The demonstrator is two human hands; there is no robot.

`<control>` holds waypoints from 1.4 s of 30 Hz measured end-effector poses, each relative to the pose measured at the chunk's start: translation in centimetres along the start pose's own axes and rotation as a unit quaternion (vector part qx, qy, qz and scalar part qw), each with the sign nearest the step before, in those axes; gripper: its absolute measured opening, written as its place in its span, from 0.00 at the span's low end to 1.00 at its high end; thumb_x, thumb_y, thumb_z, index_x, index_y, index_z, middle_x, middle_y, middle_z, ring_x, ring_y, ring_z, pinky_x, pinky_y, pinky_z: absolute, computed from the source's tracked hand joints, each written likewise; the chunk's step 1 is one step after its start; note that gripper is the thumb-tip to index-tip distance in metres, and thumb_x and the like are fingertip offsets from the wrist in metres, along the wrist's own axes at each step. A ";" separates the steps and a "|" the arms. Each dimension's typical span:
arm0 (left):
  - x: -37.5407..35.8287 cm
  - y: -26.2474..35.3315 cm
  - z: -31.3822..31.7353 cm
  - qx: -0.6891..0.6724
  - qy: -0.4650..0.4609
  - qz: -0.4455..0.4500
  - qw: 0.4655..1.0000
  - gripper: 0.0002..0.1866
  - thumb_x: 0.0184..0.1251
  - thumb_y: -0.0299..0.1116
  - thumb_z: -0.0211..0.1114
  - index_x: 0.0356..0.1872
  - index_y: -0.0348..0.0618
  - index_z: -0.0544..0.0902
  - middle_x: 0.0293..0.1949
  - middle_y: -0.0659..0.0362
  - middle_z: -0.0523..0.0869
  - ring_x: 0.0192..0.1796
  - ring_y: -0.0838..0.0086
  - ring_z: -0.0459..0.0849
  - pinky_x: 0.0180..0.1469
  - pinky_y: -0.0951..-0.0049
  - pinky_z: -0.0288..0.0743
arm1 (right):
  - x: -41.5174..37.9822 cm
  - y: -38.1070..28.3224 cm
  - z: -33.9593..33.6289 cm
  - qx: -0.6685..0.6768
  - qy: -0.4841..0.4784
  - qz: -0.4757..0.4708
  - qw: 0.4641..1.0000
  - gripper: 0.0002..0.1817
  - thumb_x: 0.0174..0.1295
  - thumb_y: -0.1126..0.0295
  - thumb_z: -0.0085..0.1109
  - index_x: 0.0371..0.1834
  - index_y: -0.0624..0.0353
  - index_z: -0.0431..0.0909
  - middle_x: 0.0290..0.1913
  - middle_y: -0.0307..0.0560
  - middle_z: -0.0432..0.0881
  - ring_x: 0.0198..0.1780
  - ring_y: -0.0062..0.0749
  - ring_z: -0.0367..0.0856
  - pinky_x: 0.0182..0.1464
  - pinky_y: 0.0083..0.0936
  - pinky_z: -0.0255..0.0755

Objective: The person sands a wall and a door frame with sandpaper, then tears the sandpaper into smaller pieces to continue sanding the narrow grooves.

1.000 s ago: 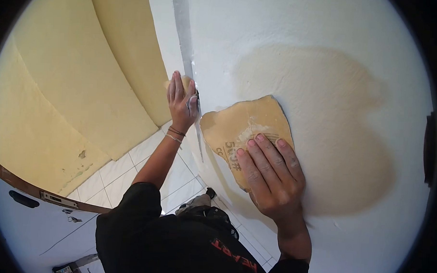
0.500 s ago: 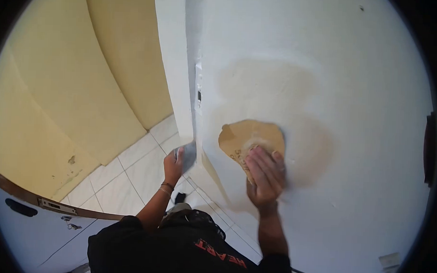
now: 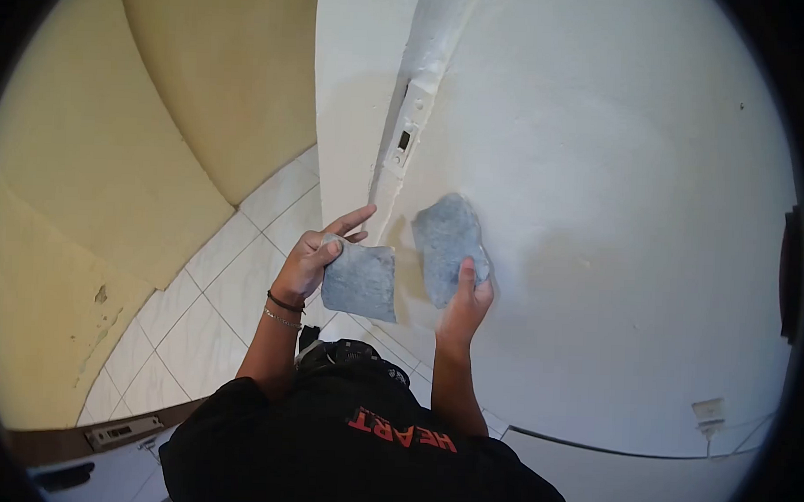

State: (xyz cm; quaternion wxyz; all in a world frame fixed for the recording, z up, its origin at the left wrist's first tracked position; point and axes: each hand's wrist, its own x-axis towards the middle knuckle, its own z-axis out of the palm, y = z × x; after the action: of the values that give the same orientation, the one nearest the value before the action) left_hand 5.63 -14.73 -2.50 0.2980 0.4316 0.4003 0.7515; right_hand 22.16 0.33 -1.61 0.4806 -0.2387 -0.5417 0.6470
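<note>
White painted wall (image 3: pixel 592 390) at right, white tiled floor (image 3: pixel 233 267) below. Left hand (image 3: pixel 313 255) pinches a squarish grey abrasive sheet (image 3: pixel 359 285); right hand (image 3: pixel 466 308) grips an irregular grey abrasive sheet (image 3: pixel 445 239), both near the wall. Step, judged: grit inspection. Rubbing would need grit turned wallward.

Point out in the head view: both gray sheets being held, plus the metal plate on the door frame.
Left gray sheet (image 3: pixel 359 283): head view, middle of its gray face.
Right gray sheet (image 3: pixel 446 242): head view, gray face above the thumb (image 3: pixel 468 273).
Metal plate (image 3: pixel 412 119): head view, just above its dark slot.
</note>
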 end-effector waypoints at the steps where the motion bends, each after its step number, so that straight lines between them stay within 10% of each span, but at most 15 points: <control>1: 0.1 0.0 -0.4 0.023 0.008 0.007 1.000 0.24 0.64 0.52 0.62 0.37 0.37 0.87 0.69 0.43 0.64 0.72 0.56 0.60 0.71 0.52 0.52 | 0.0 0.0 0.4 -0.004 0.008 -0.004 1.000 0.20 0.68 0.65 0.54 0.55 0.71 0.72 0.48 0.44 0.79 0.48 0.25 0.74 0.55 0.22 0.66; 7: 1.5 0.8 0.5 0.017 0.019 -0.067 0.997 0.20 0.69 0.43 0.60 0.44 0.32 0.83 0.65 0.45 0.71 0.64 0.62 0.71 0.66 0.64 0.61 | -0.7 -0.9 3.6 -0.093 -0.175 0.065 0.978 0.16 0.69 0.70 0.51 0.54 0.72 0.74 0.49 0.45 0.80 0.48 0.24 0.77 0.54 0.21 0.68; 14: 3.2 0.5 0.8 -0.089 -0.059 -0.034 0.994 0.24 0.70 0.44 0.59 0.49 0.27 0.79 0.57 0.48 0.78 0.54 0.68 0.78 0.60 0.72 0.66 | -0.5 -0.7 6.1 0.144 -0.216 0.261 0.930 0.12 0.69 0.69 0.52 0.50 0.63 0.78 0.40 0.38 0.82 0.40 0.20 0.81 0.42 0.19 0.74; 21: 4.3 1.0 -1.0 -0.075 -0.128 -0.047 0.988 0.24 0.66 0.48 0.62 0.37 0.30 0.83 0.54 0.49 0.79 0.48 0.72 0.80 0.53 0.74 0.71 | -0.5 3.3 7.2 0.060 -0.201 0.199 0.957 0.17 0.70 0.59 0.51 0.52 0.62 0.76 0.42 0.39 0.82 0.40 0.22 0.81 0.41 0.21 0.75; 26: 5.9 1.6 -2.3 0.072 0.094 -0.009 0.993 0.16 0.67 0.41 0.65 0.37 0.34 0.79 0.29 0.64 0.76 0.33 0.83 0.72 0.38 0.80 0.68 | -1.0 2.2 7.9 0.183 -0.085 0.180 0.963 0.26 0.72 0.52 0.44 0.62 0.63 0.67 0.54 0.44 0.76 0.56 0.25 0.74 0.57 0.26 0.69; 30: 6.7 2.4 -2.4 0.168 0.120 0.005 0.978 0.17 0.68 0.42 0.63 0.39 0.34 0.80 0.29 0.63 0.77 0.33 0.82 0.72 0.37 0.78 0.68 | -1.2 0.9 7.3 0.334 -0.103 0.199 0.916 0.30 0.71 0.56 0.48 0.68 0.66 0.59 0.64 0.50 0.70 0.65 0.38 0.69 0.65 0.35 0.63; 36: 6.7 2.4 -1.0 0.203 0.072 0.122 0.969 0.20 0.71 0.43 0.59 0.50 0.35 0.80 0.38 0.60 0.80 0.38 0.79 0.76 0.42 0.78 0.70 | -0.7 -0.5 6.9 0.011 -0.208 0.189 0.960 0.29 0.70 0.59 0.51 0.66 0.70 0.60 0.61 0.48 0.71 0.62 0.31 0.68 0.66 0.31 0.59; 42: 7.2 4.0 -0.4 -0.164 0.062 -0.061 0.983 0.23 0.73 0.43 0.55 0.60 0.37 0.73 0.47 0.58 0.80 0.50 0.76 0.77 0.59 0.74 0.67 | 1.6 -4.1 6.7 -0.095 -0.211 0.192 0.954 0.26 0.70 0.59 0.52 0.61 0.71 0.67 0.54 0.48 0.77 0.56 0.30 0.73 0.61 0.27 0.64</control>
State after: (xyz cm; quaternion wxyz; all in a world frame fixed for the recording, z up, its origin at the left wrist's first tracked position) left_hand 1.65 -11.12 3.78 0.3847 0.3039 0.3147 0.8127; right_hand 17.41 -1.56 4.50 0.1971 -0.2406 -0.6334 0.7085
